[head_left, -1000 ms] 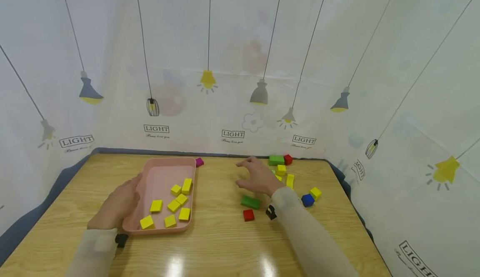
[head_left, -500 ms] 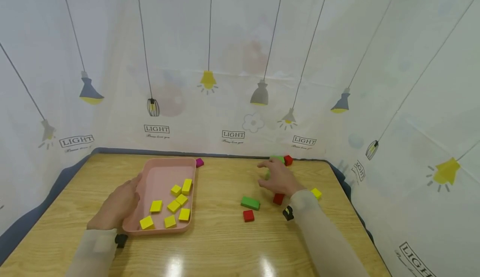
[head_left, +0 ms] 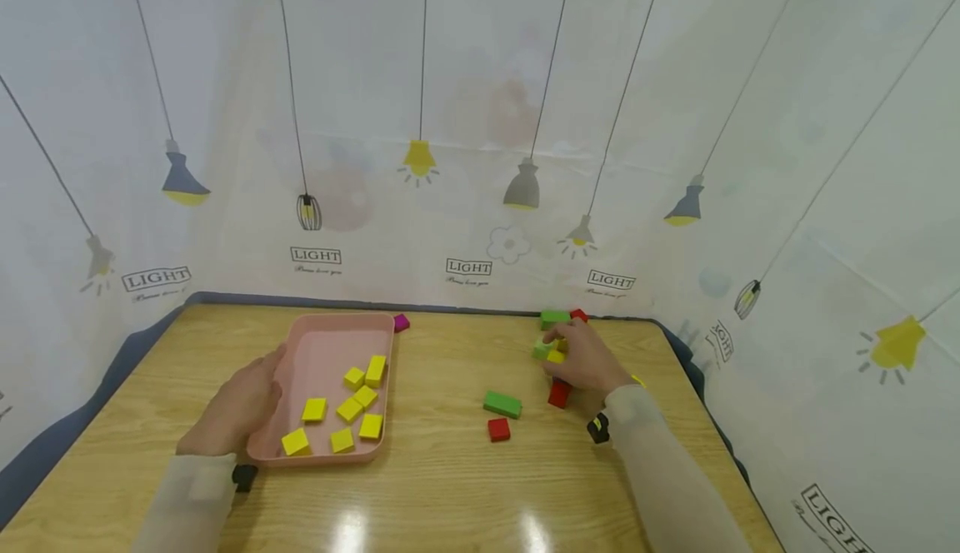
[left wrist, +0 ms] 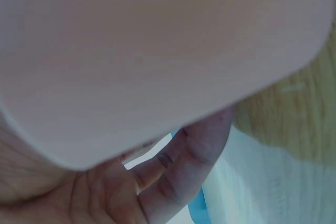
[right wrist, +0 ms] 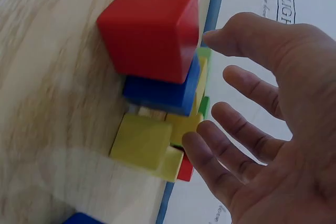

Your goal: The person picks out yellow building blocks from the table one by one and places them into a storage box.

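My left hand [head_left: 236, 399] holds the left rim of the pink tray [head_left: 330, 335]; the left wrist view shows its fingers [left wrist: 191, 166] along the tray's wall. Several yellow blocks lie inside, among them one near the right wall [head_left: 376, 370]. At the right, my right hand [head_left: 592, 357] hovers over a cluster of blocks, its fingers spread and loosely bent, holding nothing. Closest to it are a yellow block [right wrist: 140, 141], a blue block [right wrist: 157, 94] and a red block [right wrist: 149, 32]. A light green block [head_left: 542, 349] sits just beyond the fingertips. The hand partly hides the cluster.
A green block [head_left: 502, 405] and a red block [head_left: 498, 430] lie between tray and cluster. Another green block [head_left: 554, 317] and a red one [head_left: 578, 315] stand by the back edge. A magenta block [head_left: 401, 321] touches the tray's far right corner. Printed curtains enclose the table.
My right hand has moved right and lowered over the block cluster, uncovering the light green block and covering others. The left hand and tray stay put.
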Action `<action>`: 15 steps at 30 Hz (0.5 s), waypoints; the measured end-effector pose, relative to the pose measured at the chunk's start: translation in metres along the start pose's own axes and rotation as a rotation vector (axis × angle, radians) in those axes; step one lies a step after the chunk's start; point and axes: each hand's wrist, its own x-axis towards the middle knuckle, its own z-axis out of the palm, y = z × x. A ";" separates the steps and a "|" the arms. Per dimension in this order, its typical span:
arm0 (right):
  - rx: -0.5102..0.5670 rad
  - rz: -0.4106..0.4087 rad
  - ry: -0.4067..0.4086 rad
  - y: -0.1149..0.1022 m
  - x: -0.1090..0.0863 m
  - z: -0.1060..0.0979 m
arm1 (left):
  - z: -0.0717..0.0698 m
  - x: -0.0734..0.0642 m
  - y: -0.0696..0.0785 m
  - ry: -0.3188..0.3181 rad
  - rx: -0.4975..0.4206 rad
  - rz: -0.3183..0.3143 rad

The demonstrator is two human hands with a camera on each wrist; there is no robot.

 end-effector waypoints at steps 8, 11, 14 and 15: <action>0.041 -0.026 -0.019 0.015 0.001 0.003 | 0.002 0.000 -0.002 0.012 0.017 0.008; 0.049 -0.024 -0.010 0.015 0.001 0.003 | 0.002 0.002 -0.003 0.016 0.020 0.011; 0.033 -0.013 0.000 0.013 0.002 0.004 | 0.001 0.002 -0.003 0.015 0.019 0.016; 0.027 -0.009 0.003 0.012 0.002 0.004 | 0.001 0.002 -0.004 0.013 0.016 0.018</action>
